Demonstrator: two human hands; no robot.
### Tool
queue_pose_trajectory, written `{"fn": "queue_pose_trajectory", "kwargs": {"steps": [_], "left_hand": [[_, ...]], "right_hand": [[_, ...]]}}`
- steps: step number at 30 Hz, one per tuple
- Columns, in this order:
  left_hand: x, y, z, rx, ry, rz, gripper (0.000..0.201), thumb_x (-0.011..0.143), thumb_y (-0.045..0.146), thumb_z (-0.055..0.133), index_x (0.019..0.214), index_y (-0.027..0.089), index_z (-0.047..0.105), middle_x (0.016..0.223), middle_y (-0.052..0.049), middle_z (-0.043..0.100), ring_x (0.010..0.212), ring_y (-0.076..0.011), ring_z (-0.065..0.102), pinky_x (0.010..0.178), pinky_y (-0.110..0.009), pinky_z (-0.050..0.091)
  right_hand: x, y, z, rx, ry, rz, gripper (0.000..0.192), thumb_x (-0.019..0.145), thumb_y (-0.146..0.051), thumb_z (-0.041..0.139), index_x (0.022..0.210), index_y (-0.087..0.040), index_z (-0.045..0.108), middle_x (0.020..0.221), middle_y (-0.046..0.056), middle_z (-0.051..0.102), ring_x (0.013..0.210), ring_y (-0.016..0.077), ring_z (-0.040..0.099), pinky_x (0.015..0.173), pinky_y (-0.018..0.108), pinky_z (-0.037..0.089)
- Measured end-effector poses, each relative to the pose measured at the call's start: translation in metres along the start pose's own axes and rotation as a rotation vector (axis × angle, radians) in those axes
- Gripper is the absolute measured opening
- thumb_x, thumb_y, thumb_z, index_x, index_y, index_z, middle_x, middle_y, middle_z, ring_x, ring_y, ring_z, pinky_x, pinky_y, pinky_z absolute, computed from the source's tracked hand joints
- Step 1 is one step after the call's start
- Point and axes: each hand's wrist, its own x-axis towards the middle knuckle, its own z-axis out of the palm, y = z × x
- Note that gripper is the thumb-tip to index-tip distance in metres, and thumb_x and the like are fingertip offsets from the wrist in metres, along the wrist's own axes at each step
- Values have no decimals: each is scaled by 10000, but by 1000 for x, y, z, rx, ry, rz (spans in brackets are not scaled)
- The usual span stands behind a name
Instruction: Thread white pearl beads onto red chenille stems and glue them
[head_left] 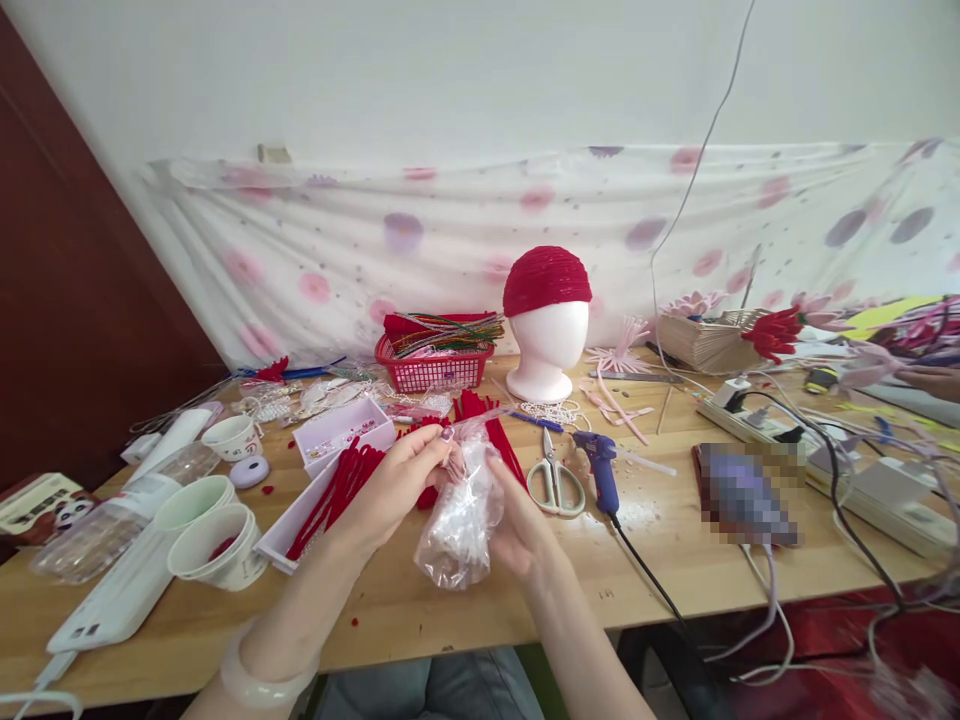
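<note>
A clear plastic bag (459,530) with whitish contents is held between my hands above the front of the table. My left hand (412,465) pinches at its upper left edge, fingertips together near a small shiny bit. Around the bag's right side curls my right hand (517,520), its fingers partly hidden behind the plastic. What fills the bag is too blurred to name. Just beyond lie bundles of red fuzzy stems (495,430). White-handled scissors (555,485) and a blue glue gun (598,465) rest to the right of my right hand.
A white foam head (547,350) wears a red wrapped cap (546,280). Behind sits a red basket (435,372) of stems. Paper cups (217,550), a white box (281,535) and a power strip (112,600) stand left. Cords and another power strip (892,500) lie right, near another person's hand (930,380).
</note>
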Motion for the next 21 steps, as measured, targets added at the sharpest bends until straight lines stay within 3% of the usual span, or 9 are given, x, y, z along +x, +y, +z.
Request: {"fn": "queue_pose_trajectory", "kwargs": {"steps": [2, 5, 9, 14, 18, 20, 21], "left_hand": [[2, -2, -3, -35, 20, 16, 229, 729, 343, 723, 701, 158, 591, 703, 4, 613, 674, -122, 586, 668, -241, 506], [5, 4, -19, -60, 49, 17, 224, 712, 304, 738, 677, 162, 568, 670, 11, 589, 640, -115, 572, 636, -233, 514], [11, 17, -50, -13, 91, -37, 184, 706, 250, 740, 678, 157, 583, 637, 18, 575, 559, -96, 554, 554, -214, 514], [24, 35, -73, 144, 107, -128, 241, 683, 253, 775, 603, 137, 579, 556, 10, 544, 444, -88, 493, 403, -193, 412], [21, 52, -75, 183, 287, 19, 215, 690, 267, 756, 712, 174, 563, 600, 60, 521, 412, -31, 377, 387, -142, 298], [10, 58, -65, 308, 357, 130, 164, 734, 285, 718, 786, 206, 584, 597, 75, 511, 434, -47, 406, 427, -153, 335], [4, 58, -58, 489, 337, 156, 132, 771, 310, 681, 835, 218, 612, 621, 57, 550, 476, -78, 476, 478, -187, 399]], "right_hand": [[-1, 7, -3, -23, 4, -45, 352, 729, -161, 788, 1066, -115, 697, 919, 69, 777, 832, 211, 716, 807, 294, 542], [-1, 3, -11, -51, 21, -121, 579, 627, -61, 840, 1165, -160, 650, 949, 45, 775, 833, 209, 718, 779, 293, 557], [-3, -15, -21, -62, -11, -141, 729, 588, -39, 843, 1252, -207, 593, 891, 18, 771, 765, 226, 726, 749, 337, 584], [-4, -21, -25, -9, -109, -108, 745, 597, -78, 804, 1285, -236, 564, 1044, 37, 758, 952, 294, 717, 869, 460, 574], [1, -16, -26, 11, -128, -131, 786, 603, -44, 776, 1319, -264, 538, 1052, 25, 760, 1057, 302, 685, 940, 491, 538], [3, -13, -25, -1, -111, -152, 793, 601, -37, 773, 1325, -265, 539, 1065, 26, 759, 1089, 296, 668, 962, 483, 524], [3, -11, -25, -11, -105, -161, 786, 604, -38, 772, 1323, -263, 545, 1081, 27, 756, 1094, 291, 665, 972, 476, 517]]}}
